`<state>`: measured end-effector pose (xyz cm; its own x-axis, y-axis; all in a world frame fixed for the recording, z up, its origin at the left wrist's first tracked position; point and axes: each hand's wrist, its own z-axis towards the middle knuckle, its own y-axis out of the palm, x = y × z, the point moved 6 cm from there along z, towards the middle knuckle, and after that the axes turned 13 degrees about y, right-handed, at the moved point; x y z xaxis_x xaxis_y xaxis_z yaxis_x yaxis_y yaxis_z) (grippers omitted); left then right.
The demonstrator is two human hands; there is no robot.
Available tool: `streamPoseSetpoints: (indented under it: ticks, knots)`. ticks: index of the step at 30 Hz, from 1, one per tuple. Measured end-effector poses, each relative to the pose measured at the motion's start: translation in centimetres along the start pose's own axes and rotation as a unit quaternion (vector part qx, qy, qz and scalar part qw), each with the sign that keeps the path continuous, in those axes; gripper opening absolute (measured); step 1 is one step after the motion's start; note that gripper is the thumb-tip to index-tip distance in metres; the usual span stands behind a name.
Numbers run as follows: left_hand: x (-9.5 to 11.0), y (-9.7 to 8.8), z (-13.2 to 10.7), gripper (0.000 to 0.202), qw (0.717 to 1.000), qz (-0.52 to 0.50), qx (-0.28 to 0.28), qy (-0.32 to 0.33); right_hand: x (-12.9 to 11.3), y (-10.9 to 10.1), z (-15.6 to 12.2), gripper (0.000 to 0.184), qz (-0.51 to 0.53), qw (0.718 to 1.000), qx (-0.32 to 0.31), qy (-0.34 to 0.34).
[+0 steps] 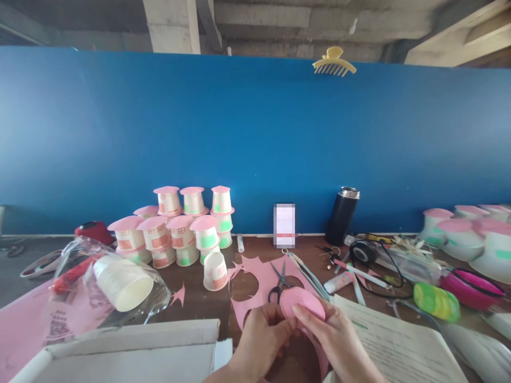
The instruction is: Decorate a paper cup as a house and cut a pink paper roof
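Note:
Between my two hands is a round pink paper disc (301, 302), raised above the table. My left hand (261, 338) pinches its lower left edge. My right hand (329, 330) grips the right side, its thumb lying across the face of the disc. Just behind the disc, black-handled scissors (279, 279) lie with blades apart on a pink paper sheet (255, 276) that has round holes cut in it. Left of the sheet, a white paper cup (214, 271) with a drawn pink door stands without a roof.
Stacked cup houses (181, 234) with pink roofs stand at the back left. Plain cups (123, 282) lie in a plastic bag. A white box (131, 356) sits front left. A dark bottle (342, 215), glue stick (338, 282) and printed paper (395, 340) are to the right.

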<state>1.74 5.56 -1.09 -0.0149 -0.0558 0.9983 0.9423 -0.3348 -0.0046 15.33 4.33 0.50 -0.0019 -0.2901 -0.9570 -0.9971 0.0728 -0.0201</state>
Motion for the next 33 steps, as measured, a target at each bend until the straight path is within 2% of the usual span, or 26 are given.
streamPoseSetpoints:
  ticks: [3,6,9,14,19,33]
  knots:
    - [0.3,-0.3,0.0,0.037,1.0,0.002,0.003,0.0,-0.1,0.1,-0.1,0.037,-0.014,1.0,0.01,0.007]
    - [0.4,-0.6,0.0,0.038,1.0,0.001,0.01,-0.003,-0.4,0.8,-0.5,0.044,0.007,1.0,-0.023,0.011]
    - [0.4,-0.7,0.0,0.04,1.0,-0.013,0.018,-0.006,-0.7,1.2,-0.9,0.043,0.028,0.999,-0.04,-0.012]
    - [0.9,-0.7,-0.2,0.037,1.0,-0.02,0.018,-0.001,-0.2,0.7,-0.2,0.038,-0.013,1.0,-0.01,-0.023]
    - [0.9,-0.2,-0.3,0.03,1.0,-0.009,-0.002,-0.021,0.3,0.2,0.2,0.035,0.039,0.999,-0.003,0.0]
    - [0.7,-0.6,0.0,0.036,1.0,-0.012,0.022,0.013,0.2,0.8,0.0,0.038,-0.004,0.999,-0.007,-0.032]
